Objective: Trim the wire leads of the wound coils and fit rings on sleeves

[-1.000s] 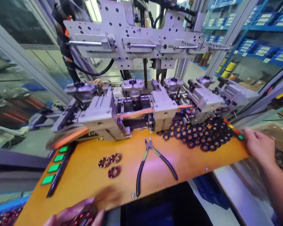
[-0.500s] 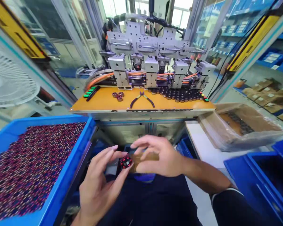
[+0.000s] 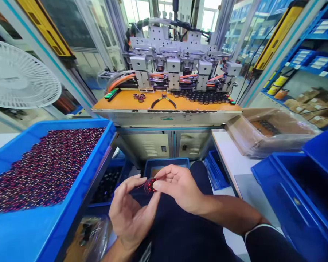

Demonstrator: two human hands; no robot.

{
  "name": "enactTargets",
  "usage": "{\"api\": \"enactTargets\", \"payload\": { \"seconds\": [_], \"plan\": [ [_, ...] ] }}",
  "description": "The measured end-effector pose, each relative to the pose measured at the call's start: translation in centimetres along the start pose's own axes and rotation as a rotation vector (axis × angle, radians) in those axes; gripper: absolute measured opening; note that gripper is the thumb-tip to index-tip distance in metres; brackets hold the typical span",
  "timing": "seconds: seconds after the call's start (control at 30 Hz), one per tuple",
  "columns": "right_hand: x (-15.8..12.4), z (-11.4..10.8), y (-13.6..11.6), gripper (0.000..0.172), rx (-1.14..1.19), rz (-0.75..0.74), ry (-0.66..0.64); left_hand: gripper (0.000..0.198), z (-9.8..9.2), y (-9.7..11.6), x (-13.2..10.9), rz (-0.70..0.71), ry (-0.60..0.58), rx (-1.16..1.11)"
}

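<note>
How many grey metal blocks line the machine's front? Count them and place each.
4, in a row above the orange benchtop: leftmost grey metal block, second, third, rightmost. More may be hidden behind.

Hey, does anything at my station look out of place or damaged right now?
Nothing looks spilled or broken. The left hand and right hand pinch a small round red-and-black wound part; a thin strand seems to trail from it leftward, too fine to be sure. Three like parts sit apart on the orange bench top.
</note>
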State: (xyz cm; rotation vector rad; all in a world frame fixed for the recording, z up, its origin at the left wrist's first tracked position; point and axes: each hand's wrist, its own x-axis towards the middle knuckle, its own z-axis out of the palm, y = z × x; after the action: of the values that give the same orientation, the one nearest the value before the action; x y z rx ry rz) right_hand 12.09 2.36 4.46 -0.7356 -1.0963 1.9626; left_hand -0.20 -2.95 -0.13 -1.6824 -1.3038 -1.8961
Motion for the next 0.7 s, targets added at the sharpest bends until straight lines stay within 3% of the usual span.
{"api": "enactTargets", "payload": {
  "seconds": [0.27, 0.47, 0.7],
  "plan": [
    [0.5, -1.8, 1.1, 0.037, 0.026, 0.010, 0.028, 0.101, 1.8, -1.2, 0.0, -0.039, -0.046, -0.170],
    [2.4, -3.6, -0.2, 0.035, -0.301, -0.130, -0.122, 0.101, 1.1, -2.7, 0.3, -0.159, -0.224, -0.274],
    [4.3, -5.2, -1.6, 0.032, -0.331, 0.212, -0.435, 0.093, -0.1, -2.4, 0.9, -0.356, -0.437, -0.431]
  ]
}}
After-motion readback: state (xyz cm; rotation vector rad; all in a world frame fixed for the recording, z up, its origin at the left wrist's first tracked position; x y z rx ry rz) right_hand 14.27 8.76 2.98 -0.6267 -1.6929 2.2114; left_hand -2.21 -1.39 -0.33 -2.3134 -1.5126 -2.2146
